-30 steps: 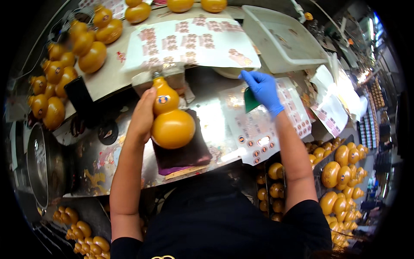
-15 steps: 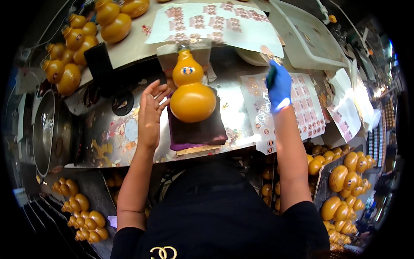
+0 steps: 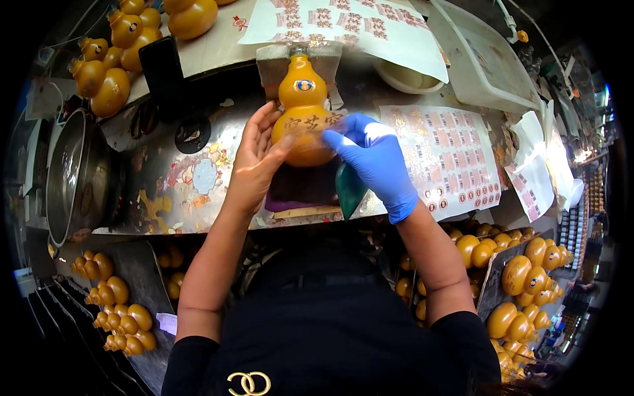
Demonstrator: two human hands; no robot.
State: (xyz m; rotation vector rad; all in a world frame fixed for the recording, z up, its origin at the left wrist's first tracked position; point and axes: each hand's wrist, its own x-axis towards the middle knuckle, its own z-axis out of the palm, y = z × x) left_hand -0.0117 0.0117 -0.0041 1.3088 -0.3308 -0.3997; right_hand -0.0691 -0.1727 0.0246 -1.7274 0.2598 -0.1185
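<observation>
A gourd-shaped orange-yellow bottle (image 3: pixel 308 89) lies on a dark cloth (image 3: pixel 300 188), its neck against a pale padded rest (image 3: pixel 273 63). A small oval blue label marks its upper bulb. Across the lower bulb hangs a clear decal (image 3: pixel 312 123) with brown characters. My bare left hand (image 3: pixel 257 155) curls at the bottle's left side, thumb and fingers at the decal's left end. My blue-gloved right hand (image 3: pixel 376 162) pinches the decal's right end. A dark green scraper (image 3: pixel 349 191) sticks out below that palm. Whether the decal touches the bottle is unclear.
Decal sheets (image 3: pixel 456 158) lie to the right and on the raised shelf behind. A white bowl (image 3: pixel 409 78), a translucent bin (image 3: pixel 485 59), a metal basin (image 3: pixel 79 178) and a black phone (image 3: pixel 164 69) surround the work. More gourd bottles (image 3: pixel 109 92) stand around.
My right hand has come from the decal sheet at the right to the bottle, bringing the decal. My left hand has moved in against the bottle and closed. The view has shifted slightly.
</observation>
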